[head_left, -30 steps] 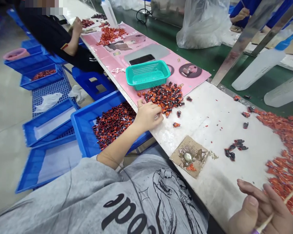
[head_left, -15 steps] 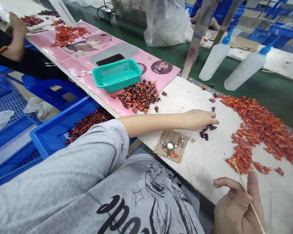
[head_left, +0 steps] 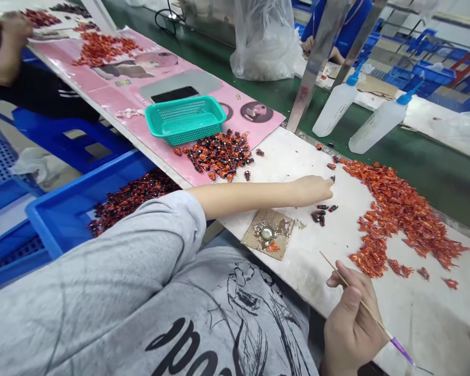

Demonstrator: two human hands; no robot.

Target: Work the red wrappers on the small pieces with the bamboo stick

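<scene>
My left hand (head_left: 313, 190) reaches across the white table (head_left: 297, 156) from a grey sleeve, its fingertips beside a small dark piece (head_left: 332, 178). I cannot tell whether it pinches that piece. Just below lies a small group of dark wrapped pieces (head_left: 319, 215). My right hand (head_left: 352, 318) sits at the table's near edge, gripping a thin wooden stick (head_left: 360, 297) with a purple end. A large scatter of red-orange wrapped pieces (head_left: 395, 219) spreads to its upper right. A heap of dark-and-orange pieces (head_left: 217, 154) lies farther left.
A teal plastic basket (head_left: 185, 120) stands on a pink printed mat (head_left: 113, 68). A blue crate (head_left: 82, 188) of dark pieces sits below the table edge. A co-worker's hand (head_left: 10, 31) works at the far left. White squeeze bottles (head_left: 335, 109) stand beyond metal posts (head_left: 315, 62).
My left hand has moved from the dark-and-orange heap rightward to the small dark pieces. My right hand has risen onto the table, and the stick now points up and left. The view has swung left.
</scene>
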